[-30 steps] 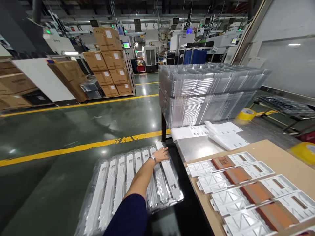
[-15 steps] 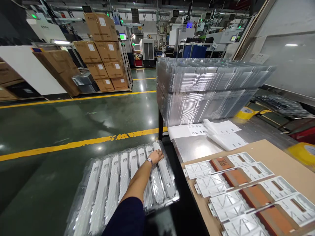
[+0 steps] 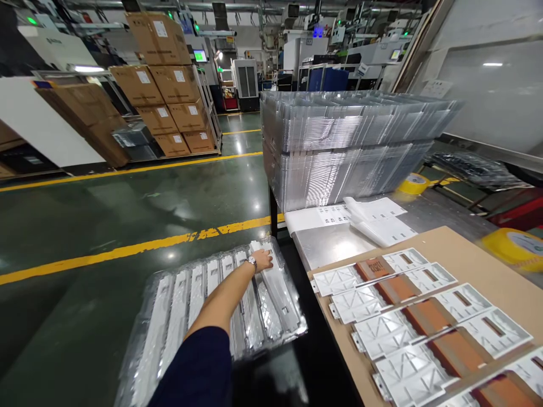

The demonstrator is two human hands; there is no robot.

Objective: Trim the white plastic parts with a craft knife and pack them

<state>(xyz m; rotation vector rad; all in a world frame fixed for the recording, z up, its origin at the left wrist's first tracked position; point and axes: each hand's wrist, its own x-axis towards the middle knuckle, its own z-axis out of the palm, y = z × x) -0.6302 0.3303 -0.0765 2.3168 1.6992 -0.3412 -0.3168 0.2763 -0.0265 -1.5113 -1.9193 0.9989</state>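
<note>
My left hand (image 3: pixel 263 260), with a watch on its wrist, reaches over a clear plastic tray (image 3: pixel 302 327) at the lower middle. Its fingers are bent over the far end of a long white plastic part (image 3: pixel 282 294) near the tray's right side. The fingertips' undersides are hidden. Several similar white parts (image 3: pixel 163 328) lie side by side in the tray's slots to the left. My right hand is out of view.
To the right, a metal table carries a cardboard sheet (image 3: pixel 441 243) with several white moulded parts (image 3: pixel 390 333) on brown strips. Behind stand stacked clear trays (image 3: pixel 339 152), papers (image 3: pixel 377 220) and yellow tape (image 3: pixel 515 246). Cartons (image 3: pixel 173 85) stand across the green floor.
My left hand has shifted slightly left and away from me, and the white part at its fingers now lies at a changed angle. The view has turned a little to the right.
</note>
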